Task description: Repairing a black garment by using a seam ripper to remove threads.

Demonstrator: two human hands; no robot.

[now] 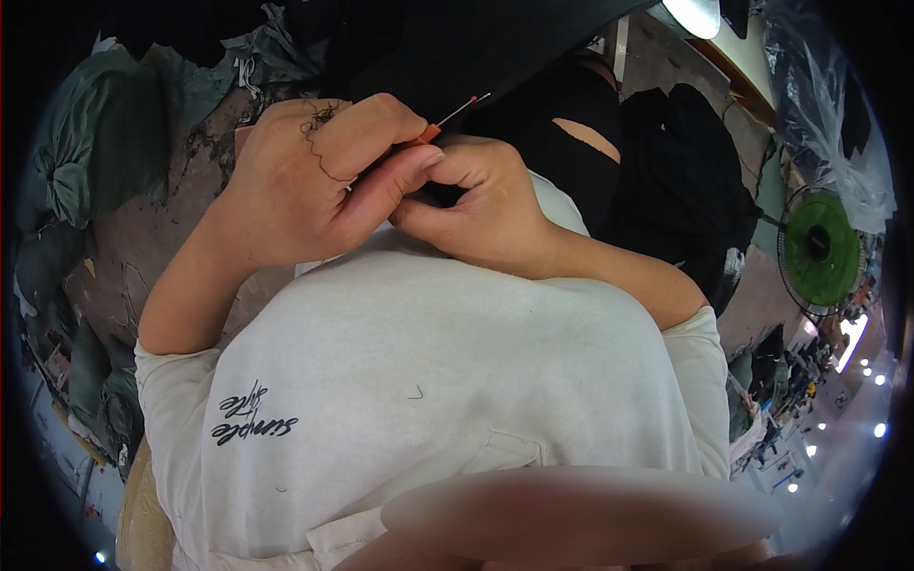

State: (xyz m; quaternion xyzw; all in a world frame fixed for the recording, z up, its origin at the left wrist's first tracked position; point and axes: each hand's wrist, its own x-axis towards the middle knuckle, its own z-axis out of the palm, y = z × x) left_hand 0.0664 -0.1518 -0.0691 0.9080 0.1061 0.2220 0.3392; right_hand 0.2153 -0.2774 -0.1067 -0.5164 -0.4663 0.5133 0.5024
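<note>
Left hand [324,186] pinches an orange-handled seam ripper [432,133] between thumb and forefinger.
Its long axis slants up and rightward, tip beyond the right hand [495,205], which curls beside the left thumb; whether it holds anything, I cannot tell.

forearms [195,276] angled inward, the left hand [290,186], thumb [388,187] and forefinger [376,126] pinched, touches the curled right hand [490,214].

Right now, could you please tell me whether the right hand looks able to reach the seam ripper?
Probably yes: the right hand sits close beside the seam ripper, whose metal shaft projects uncovered, though the left hand covers part of the orange handle.
</note>
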